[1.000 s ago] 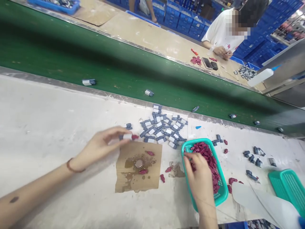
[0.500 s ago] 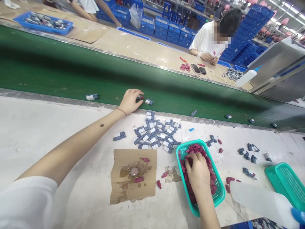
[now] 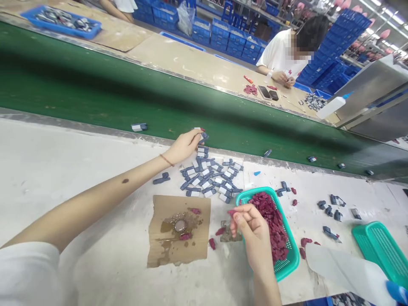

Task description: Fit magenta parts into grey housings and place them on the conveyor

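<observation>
My left hand (image 3: 188, 143) is closed around a blue-grey and white part (image 3: 202, 137) at the near edge of the green belt (image 3: 95, 95). My right hand (image 3: 251, 227) pinches a dark red piece (image 3: 232, 212) between thumb and fingers, just left of the green basket (image 3: 295, 259) full of dark red pieces. A pile of blue-grey and white parts (image 3: 207, 174) lies on the white table between my hands. Nearer to me is a wet piece of cardboard (image 3: 178, 255) with a small round cap (image 3: 179, 225) and red pieces on it.
Another green basket (image 3: 379, 246) and a white bottle (image 3: 347, 270) stand at the right. Loose parts lie along the belt and on the table. Across the belt, a person (image 3: 282, 55) works beside phones and red pieces; a blue tray (image 3: 63, 25) sits far left.
My right hand has lifted out of the basket and moved left with a red piece. My left hand has moved right and now grips a part. Parts on the belt have shifted right.
</observation>
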`<state>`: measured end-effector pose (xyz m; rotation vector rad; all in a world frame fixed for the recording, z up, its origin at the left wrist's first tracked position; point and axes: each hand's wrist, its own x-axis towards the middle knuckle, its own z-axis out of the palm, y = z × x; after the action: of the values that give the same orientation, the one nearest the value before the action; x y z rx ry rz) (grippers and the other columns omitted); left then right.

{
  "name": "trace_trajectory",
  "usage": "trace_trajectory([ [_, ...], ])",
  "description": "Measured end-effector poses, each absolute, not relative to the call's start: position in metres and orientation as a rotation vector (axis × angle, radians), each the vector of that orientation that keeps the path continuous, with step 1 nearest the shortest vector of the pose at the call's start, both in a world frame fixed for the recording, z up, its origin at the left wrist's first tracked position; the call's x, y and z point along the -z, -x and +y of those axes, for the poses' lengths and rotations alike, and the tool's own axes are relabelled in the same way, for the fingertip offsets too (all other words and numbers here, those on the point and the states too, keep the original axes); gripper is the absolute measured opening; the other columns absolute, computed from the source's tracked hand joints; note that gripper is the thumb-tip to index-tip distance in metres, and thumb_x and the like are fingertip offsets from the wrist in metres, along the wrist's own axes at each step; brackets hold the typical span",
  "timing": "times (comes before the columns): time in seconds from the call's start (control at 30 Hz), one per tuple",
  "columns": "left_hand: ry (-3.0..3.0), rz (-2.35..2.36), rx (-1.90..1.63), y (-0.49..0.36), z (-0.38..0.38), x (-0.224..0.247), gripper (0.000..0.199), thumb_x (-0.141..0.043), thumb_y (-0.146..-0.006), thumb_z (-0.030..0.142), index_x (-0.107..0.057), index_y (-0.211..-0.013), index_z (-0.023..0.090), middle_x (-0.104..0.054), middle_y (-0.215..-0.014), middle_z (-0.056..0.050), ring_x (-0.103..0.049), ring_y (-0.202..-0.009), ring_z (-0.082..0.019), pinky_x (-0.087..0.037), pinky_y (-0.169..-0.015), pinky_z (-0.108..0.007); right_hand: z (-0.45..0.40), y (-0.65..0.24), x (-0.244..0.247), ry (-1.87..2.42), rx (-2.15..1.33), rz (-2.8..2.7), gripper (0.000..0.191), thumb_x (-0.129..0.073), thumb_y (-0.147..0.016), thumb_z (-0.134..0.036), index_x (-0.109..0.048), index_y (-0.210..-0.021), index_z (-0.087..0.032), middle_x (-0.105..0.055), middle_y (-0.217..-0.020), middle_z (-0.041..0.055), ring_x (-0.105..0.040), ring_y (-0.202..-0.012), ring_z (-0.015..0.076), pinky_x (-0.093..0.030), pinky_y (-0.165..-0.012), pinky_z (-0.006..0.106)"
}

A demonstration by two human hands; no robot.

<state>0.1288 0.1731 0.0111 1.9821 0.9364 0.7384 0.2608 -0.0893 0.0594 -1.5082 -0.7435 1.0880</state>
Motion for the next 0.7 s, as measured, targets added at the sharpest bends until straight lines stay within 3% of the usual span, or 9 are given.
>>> trace_trajectory([
  [0.07, -1.837, 0.939, -0.692, -0.110, 0.152, -0.014, 0.044, -0.030, -0.093, 0.038, -0.059, -0.109, 0.008, -0.070, -0.082, -0.012, -0.064, -0.064, -0.021, -0.052, -0.064, -0.035, -0.084, -0.243, -0.055, 1.528, -1.119, -0.805, 0.026, -0.063, -0.082, -0.044, -0.059, -0.078, -0.019, -0.056, -0.054, -0.0039, -0.049, -0.045, 0.0104, -0.039, -0.044, 0.020],
  [0.13, -1.731, 0.930, -0.644, -0.088, 0.130, -0.017, 0.043, -0.035, -0.090, 0.045, -0.061, -0.096, 0.010, -0.070, -0.073, -0.010, -0.064, -0.058, -0.019, -0.052, -0.056, -0.030, -0.079, -0.228, -0.049, 1.583, -1.100, -0.951, 0.023, -0.059, -0.086, -0.039, -0.059, -0.075, -0.019, -0.058, -0.057, -0.0028, -0.051, -0.048, 0.0109, -0.039, -0.045, 0.021],
  [0.23, -1.438, 0.903, -0.562, -0.056, 0.098, -0.022, 0.036, -0.058, -0.081, 0.049, -0.061, -0.084, 0.014, -0.072, -0.077, -0.010, -0.067, -0.066, -0.020, -0.054, -0.062, -0.031, -0.069, -0.212, -0.035, 1.625, -0.973, -1.302, 0.016, -0.053, -0.091, -0.027, -0.060, -0.078, -0.019, -0.067, -0.072, 0.0018, -0.061, -0.064, 0.0151, -0.046, -0.057, 0.024],
  [0.33, -1.131, 0.888, -0.529, -0.029, 0.072, -0.022, 0.035, -0.077, -0.068, 0.042, -0.062, -0.086, 0.016, -0.073, -0.083, -0.007, -0.068, -0.074, -0.020, -0.055, -0.071, -0.032, -0.062, -0.203, -0.018, 1.597, -0.740, -1.750, 0.018, -0.046, -0.094, -0.017, -0.059, -0.082, -0.020, -0.067, -0.080, 0.0051, -0.063, -0.075, 0.0190, -0.049, -0.066, 0.029],
  [0.5, -1.036, 0.988, -0.594, -0.008, 0.042, -0.017, 0.034, -0.081, -0.066, 0.037, -0.064, -0.086, 0.017, -0.073, -0.081, -0.005, -0.067, -0.081, -0.021, -0.053, -0.079, -0.033, -0.063, -0.193, 0.002, 1.553, -0.293, -2.264, 0.024, -0.040, -0.095, -0.009, -0.057, -0.081, -0.019, -0.062, -0.075, 0.0055, -0.058, -0.074, 0.0226, -0.050, -0.072, 0.034],
  [0.7, -0.840, 0.965, -0.568, -0.011, 0.021, -0.015, 0.044, -0.082, -0.065, 0.037, -0.067, -0.102, 0.018, -0.071, -0.089, -0.007, -0.064, -0.076, -0.019, -0.052, -0.070, -0.029, -0.064, -0.190, 0.001, 1.519, -0.254, -2.356, 0.023, -0.041, -0.092, -0.005, -0.056, -0.080, -0.019, -0.058, -0.073, 0.0046, -0.054, -0.072, 0.0211, -0.048, -0.066, 0.031],
])
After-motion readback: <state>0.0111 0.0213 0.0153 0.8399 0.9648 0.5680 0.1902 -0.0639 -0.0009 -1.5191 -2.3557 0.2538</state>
